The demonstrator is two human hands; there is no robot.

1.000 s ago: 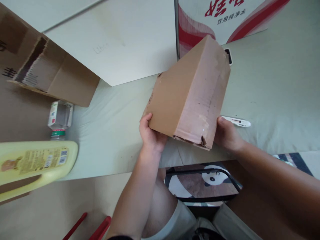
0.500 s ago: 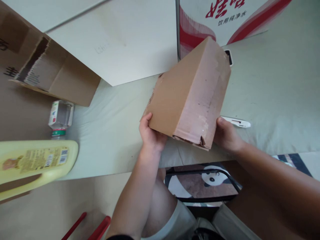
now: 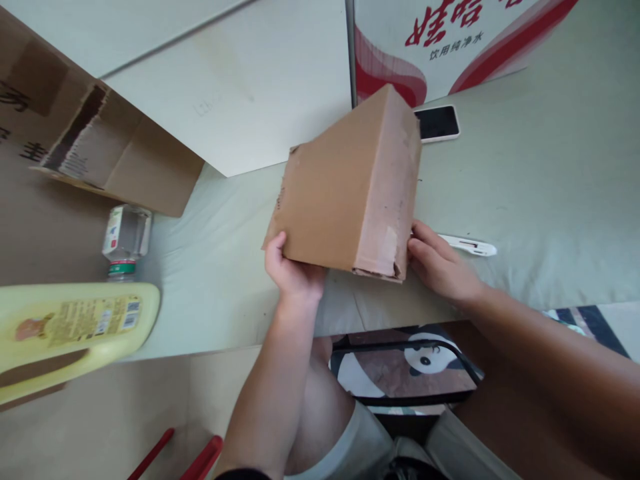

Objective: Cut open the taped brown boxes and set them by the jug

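Observation:
A brown cardboard box (image 3: 330,193) is held tilted over the pale green cloth, its taped narrow side facing right and a torn lower corner showing. My left hand (image 3: 295,270) grips the lower left edge, thumb on the front face and the other fingers hidden underneath. My right hand (image 3: 440,263) is closed against the lower right side, fingertips at the box's edge and partly hidden. Just beyond the right hand lies a white utility knife (image 3: 470,245) on the cloth. A phone with a dark screen (image 3: 439,124) lies behind the box's upper right edge.
A white panel (image 3: 280,87) and a red-and-white carton (image 3: 450,53) stand at the back. To the left are an opened cardboard carton (image 3: 145,147), a clear bottle (image 3: 127,233) with a green cap and a yellow jug (image 3: 100,320). The cloth's front edge runs above my knees.
Both hands have shifted the box left and turned it, so its narrow taped side shows less. More of the phone is now uncovered. The camera view has moved slightly.

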